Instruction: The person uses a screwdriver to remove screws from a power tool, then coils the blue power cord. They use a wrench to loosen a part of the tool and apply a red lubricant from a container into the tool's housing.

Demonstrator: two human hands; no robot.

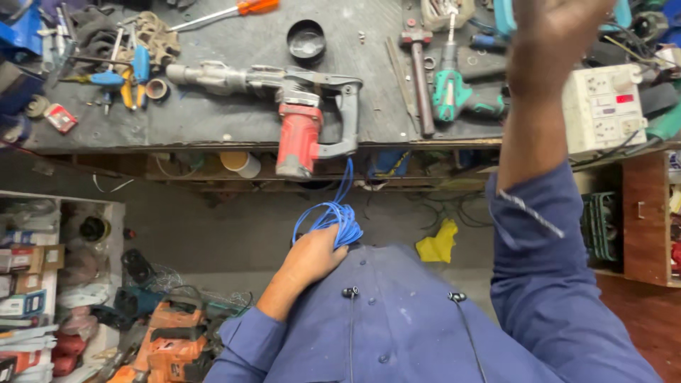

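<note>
Below, left hand (312,257) clamped on coiled blue cable (333,216) at six o'clock; right hand (560,35) raised at one o'clock, grip unclear, well apart

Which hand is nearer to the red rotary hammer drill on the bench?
Left. The left hand grips a coil of blue cable just below the red rotary hammer drill, whose body overhangs the bench edge. The right hand is raised well off to the drill's right, over the green drill.
</note>
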